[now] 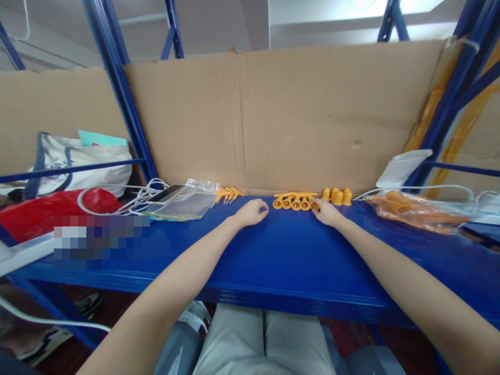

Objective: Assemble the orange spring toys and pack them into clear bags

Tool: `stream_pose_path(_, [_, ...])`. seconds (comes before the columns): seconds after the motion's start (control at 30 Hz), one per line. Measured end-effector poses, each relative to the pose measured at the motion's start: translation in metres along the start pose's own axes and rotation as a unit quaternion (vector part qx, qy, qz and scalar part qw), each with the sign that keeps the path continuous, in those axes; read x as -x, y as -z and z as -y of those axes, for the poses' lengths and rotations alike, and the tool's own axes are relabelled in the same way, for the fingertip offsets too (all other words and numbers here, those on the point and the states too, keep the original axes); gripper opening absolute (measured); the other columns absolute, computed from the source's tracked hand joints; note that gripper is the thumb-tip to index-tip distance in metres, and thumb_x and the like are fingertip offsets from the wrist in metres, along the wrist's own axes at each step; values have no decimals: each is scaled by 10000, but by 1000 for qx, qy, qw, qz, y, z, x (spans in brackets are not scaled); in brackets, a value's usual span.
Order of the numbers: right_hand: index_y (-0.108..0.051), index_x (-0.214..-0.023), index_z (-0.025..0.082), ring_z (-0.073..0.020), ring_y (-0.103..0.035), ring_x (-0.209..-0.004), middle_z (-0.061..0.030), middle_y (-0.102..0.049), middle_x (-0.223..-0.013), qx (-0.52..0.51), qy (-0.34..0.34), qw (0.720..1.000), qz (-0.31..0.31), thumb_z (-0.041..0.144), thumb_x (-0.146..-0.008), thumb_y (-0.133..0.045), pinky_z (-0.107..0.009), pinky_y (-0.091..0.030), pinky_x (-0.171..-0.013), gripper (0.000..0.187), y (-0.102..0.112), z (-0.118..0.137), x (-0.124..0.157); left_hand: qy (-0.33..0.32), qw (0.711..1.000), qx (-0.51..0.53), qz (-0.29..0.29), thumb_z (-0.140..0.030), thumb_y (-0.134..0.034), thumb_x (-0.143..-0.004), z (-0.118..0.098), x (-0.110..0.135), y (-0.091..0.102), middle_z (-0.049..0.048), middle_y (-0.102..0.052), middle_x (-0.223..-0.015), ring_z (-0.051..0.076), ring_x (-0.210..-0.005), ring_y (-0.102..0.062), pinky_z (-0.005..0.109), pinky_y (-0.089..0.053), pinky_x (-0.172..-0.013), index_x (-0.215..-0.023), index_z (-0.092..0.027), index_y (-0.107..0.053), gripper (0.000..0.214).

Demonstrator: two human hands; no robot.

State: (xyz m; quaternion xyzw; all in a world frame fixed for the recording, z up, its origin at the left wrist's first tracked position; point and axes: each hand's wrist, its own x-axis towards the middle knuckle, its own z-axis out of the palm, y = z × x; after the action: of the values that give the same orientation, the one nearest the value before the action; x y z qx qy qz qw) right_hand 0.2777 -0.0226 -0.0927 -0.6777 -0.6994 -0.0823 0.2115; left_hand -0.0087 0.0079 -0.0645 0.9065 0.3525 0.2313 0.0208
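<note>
Several orange pieces with round funnel-like cups (296,204) stand in a row on the blue shelf, their cups facing me. At the right end of the row, my right hand (328,212) has its thumb and fingertips on the last funnel-shaped piece (314,205). My left hand (253,212) rests left of the row, loosely curled with a gap between thumb and fingers, and nothing shows in it. Beyond that hand lie several orange handles with metal spiral tips (228,195). Right of the row stand several orange knob-like pieces (336,196).
A cardboard sheet (312,120) closes the back of the blue shelf (273,260). To the left lie a clear plastic bag (187,203), a phone (167,194), white cables and a red bag (58,208). A clear bag of orange parts (414,211) lies at right.
</note>
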Motion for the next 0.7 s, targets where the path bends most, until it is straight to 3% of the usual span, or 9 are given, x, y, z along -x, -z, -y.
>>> stream_pose_path(0.13, [-448, -1366, 84, -298, -486, -1263, -195, -488, -1388, 15, -16, 1000, -4, 143, -854, -427, -422, -436, -1009, 516, -2, 3, 2, 66, 997, -51, -7, -158, -543, -780, 10, 1, 7, 92, -677, -1066, 241, -1038, -611, 359, -450, -949, -947, -177, -682, 219])
stream_pose_path(0.23, [-450, -1371, 110, -314, -455, -1287, -180, -448, -1427, 37, 5, 999, -21, 152, -849, -435, -457, -408, -1036, 525, -2, 7, 4, 199, 973, -108, -34, -148, -537, -781, 24, 7, 22, 157, -595, -1245, 318, -1220, -500, 465, -371, -1025, -1119, -156, -623, 348])
stream_pose_path(0.4, [-435, -1387, 110, -311, -419, -1315, -164, -416, -1455, 62, 13, 998, -1, 175, -862, -424, -454, -358, -1077, 530, -2, 13, 4, 421, 893, -136, -76, -226, -523, -801, 58, 26, 45, 247, -411, -1413, 388, -1340, -337, 561, -330, -1019, -1340, -97, -445, 560])
stream_pose_path(0.47, [-437, -1387, 121, -305, -416, -1318, -154, -416, -1458, 64, 11, 998, 5, 181, -865, -423, -454, -354, -1080, 526, -3, 13, 4, 493, 857, -129, -82, -246, -517, -806, 71, 33, 47, 262, -282, -1492, 393, -1408, -189, 585, -301, -1031, -1399, -68, -362, 637])
stream_pose_path(0.53, [-448, -1381, 155, -301, -425, -1312, -136, -431, -1452, 63, 14, 998, -1, 182, -862, -432, -463, -364, -1073, 520, -3, 13, 4, 553, 826, -91, -67, -249, -501, -815, 81, 39, 46, 283, -204, -1516, 412, -1415, -150, 592, -302, -1027, -1426, -38, -316, 672])
stream_pose_path(0.6, [-456, -1375, 176, -304, -432, -1305, -128, -437, -1448, 60, 18, 998, -5, 181, -859, -439, -477, -375, -1062, 516, -3, 13, 5, 578, 811, -64, -67, -237, -505, -815, 87, 43, 46, 325, -216, -1493, 413, -1397, -218, 558, -310, -1039, -1435, 3, -283, 701])
stream_pose_path(0.7, [-456, -1377, 135, -311, -418, -1315, -154, -416, -1457, 56, 12, 998, 6, 176, -865, -432, -475, -360, -1072, 514, 0, 15, 6, 560, 824, -50, -74, -192, -538, -800, 90, 47, 47, 339, -387, -1397, 381, -1322, -391, 471, -353, -1040, -1379, 29, -382, 639])
